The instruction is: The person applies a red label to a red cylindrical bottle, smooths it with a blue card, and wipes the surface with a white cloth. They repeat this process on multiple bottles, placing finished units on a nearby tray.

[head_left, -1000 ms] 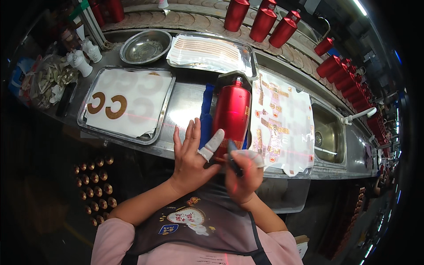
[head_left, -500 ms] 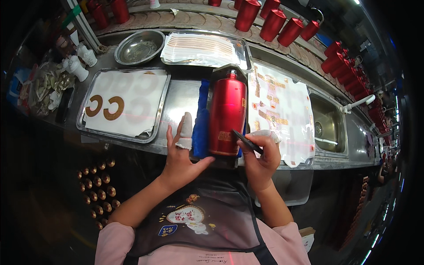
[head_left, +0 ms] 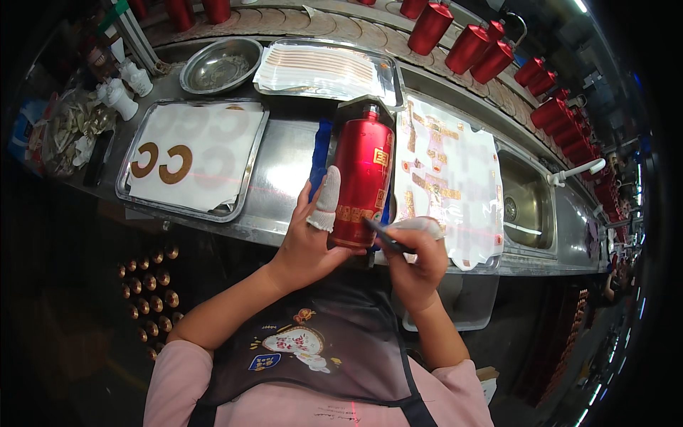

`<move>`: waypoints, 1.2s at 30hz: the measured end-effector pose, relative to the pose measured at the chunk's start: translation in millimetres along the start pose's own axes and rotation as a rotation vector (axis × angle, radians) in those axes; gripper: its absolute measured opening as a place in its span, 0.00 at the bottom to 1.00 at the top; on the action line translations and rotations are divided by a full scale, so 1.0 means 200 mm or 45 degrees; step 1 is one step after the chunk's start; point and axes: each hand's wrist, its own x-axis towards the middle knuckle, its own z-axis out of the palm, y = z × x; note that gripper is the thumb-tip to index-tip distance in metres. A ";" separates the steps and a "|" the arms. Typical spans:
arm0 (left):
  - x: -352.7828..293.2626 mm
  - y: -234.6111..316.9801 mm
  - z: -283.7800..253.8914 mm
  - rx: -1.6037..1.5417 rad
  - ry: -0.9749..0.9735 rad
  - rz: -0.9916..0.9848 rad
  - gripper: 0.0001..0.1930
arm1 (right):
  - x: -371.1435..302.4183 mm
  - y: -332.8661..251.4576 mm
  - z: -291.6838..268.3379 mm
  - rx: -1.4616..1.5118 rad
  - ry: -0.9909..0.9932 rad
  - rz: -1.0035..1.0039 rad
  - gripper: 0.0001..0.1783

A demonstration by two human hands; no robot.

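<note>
One steel counter (head_left: 284, 153) spreads out on both sides of the red bottle (head_left: 359, 167). Left of the bottle sits a metal tray (head_left: 250, 167) with white paper; right of it lies a white sheet (head_left: 480, 213) bearing gold labels. The bottle itself lies neck away from the person. At its near left, the left hand (head_left: 302, 245) is spread, thumb by the base. At its near right, the right hand (head_left: 420, 267) pinches a slim dark tool (head_left: 393, 240), tip at the bottle's gold strip (head_left: 348, 213).

Blue cloth (head_left: 321, 151) partly hidden by bottle (head_left: 364, 160)
</note>
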 end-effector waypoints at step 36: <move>0.06 -0.05 -0.06 0.166 -0.127 0.013 0.63 | 0.66 0.15 0.08 -0.017 0.204 -0.448 0.06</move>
